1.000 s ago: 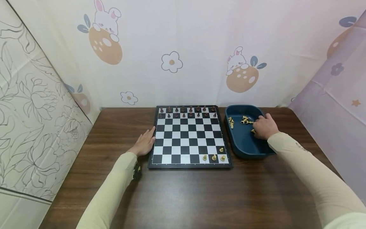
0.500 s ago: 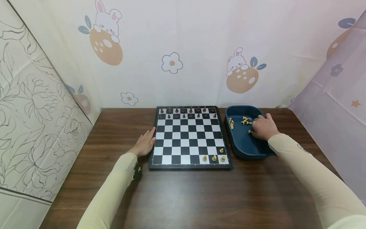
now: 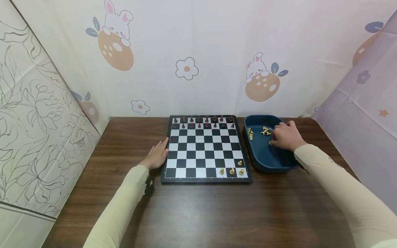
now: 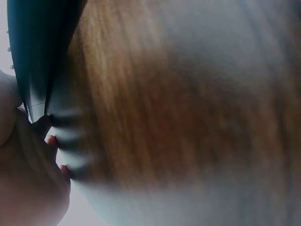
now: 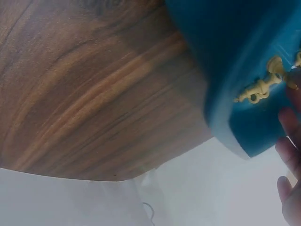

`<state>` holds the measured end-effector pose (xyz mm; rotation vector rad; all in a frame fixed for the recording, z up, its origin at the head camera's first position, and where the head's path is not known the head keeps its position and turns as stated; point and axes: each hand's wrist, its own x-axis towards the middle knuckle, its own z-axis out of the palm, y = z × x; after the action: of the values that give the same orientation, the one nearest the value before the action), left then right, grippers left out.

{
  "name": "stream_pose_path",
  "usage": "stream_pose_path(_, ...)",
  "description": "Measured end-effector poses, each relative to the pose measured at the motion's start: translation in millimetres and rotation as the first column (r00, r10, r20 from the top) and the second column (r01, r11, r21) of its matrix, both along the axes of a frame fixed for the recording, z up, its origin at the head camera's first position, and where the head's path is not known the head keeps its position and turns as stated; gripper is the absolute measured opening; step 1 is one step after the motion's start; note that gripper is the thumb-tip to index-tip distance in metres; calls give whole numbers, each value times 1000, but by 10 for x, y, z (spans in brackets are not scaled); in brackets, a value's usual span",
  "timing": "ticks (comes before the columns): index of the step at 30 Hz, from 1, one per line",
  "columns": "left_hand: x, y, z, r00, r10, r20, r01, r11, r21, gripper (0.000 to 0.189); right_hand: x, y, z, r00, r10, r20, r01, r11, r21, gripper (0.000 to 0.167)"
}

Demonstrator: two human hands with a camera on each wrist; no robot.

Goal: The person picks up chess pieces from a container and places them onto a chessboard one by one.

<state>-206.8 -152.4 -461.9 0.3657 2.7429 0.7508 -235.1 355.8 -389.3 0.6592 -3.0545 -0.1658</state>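
My left hand (image 3: 156, 155) lies with its fingers extended against the left edge of a black-and-white chessboard (image 3: 200, 146). In the left wrist view, the fingers (image 4: 51, 141) show beside the dark board edge. Inside a blue tray (image 3: 270, 165), my right hand (image 3: 287, 136) pinches a pale yellow chess piece (image 3: 271, 143), mostly hidden by the fingertips. More yellow chess pieces (image 3: 265, 131) lie in the tray close to that hand; the right wrist view shows some yellow pieces (image 5: 258, 89) beside the fingers (image 5: 289, 122).
Two rows of dark red chess pieces (image 3: 206, 120) stand along the board's far side. Several yellow pieces (image 3: 232, 171) stand at its near right corner. Another small heap of yellow pieces (image 3: 250, 133) lies by the tray's left wall. A patterned curtain (image 3: 217, 86) hangs behind the wooden table (image 3: 198, 213).
My right hand has shifted slightly left within the tray, and the yellow piece at its fingertips has moved left and become more covered. My left hand stays where it was.
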Motion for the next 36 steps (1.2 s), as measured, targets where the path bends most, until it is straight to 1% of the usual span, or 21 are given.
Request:
stream_pose_path(3,5,2,6,1000,-2,-3,2,1000,2,56,33,-37,41,1000,18,-21,-18,1000,-9,12)
stream_pose_path(9,10,2,14,1000,1,3,-1,1000,9,56,96,-139,86,995,70,-75,-76,995,-72,10)
stream_pose_path(14,8,-1,9,1000,7,10,-7,1000,3,56,128,-223,120,992,82,-101,-92,991,-99,9)
stream_pose_path(25,6,5,5,1000,9,10,-9,1000,8,56,187,-379,226,990,97,-99,-108,987,-120,7)
stream_pose_path(31,12,4,8,1000,9,8,-9,1000,16,56,222,-467,297,984,129,-122,-144,982,-119,7)
stream_pose_path(36,-2,-5,9,1000,1,-1,-1,1000,15,56,227,-548,342,974,166,-157,-184,977,-108,6)
